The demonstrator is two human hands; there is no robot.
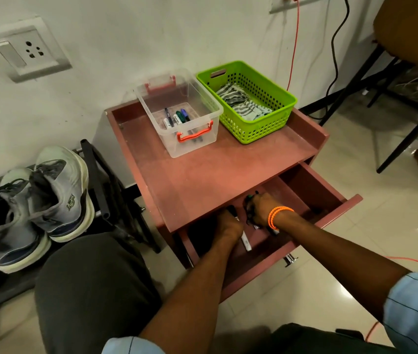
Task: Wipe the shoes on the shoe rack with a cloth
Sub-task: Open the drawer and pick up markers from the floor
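A pair of grey sneakers (49, 198) stands on the black shoe rack (100, 180) at the left. A striped grey cloth (243, 100) lies in the green basket (266, 129) on the reddish side table (215, 169). Both my hands reach into the table's open drawer (330, 208). My left hand (229, 227) is curled round a white marker (245, 242) with a black cap. My right hand (260, 210), with orange bands on its wrist, grips a bunch of markers, one with a green cap. Neither hand is near the cloth or the shoes.
A clear plastic box (192, 146) with red handles holds several markers beside the basket. My knee in dark trousers fills the lower left. A chair with black legs (356, 80) and hanging cables stand at the right. Another pale shoe shows at the far left edge.
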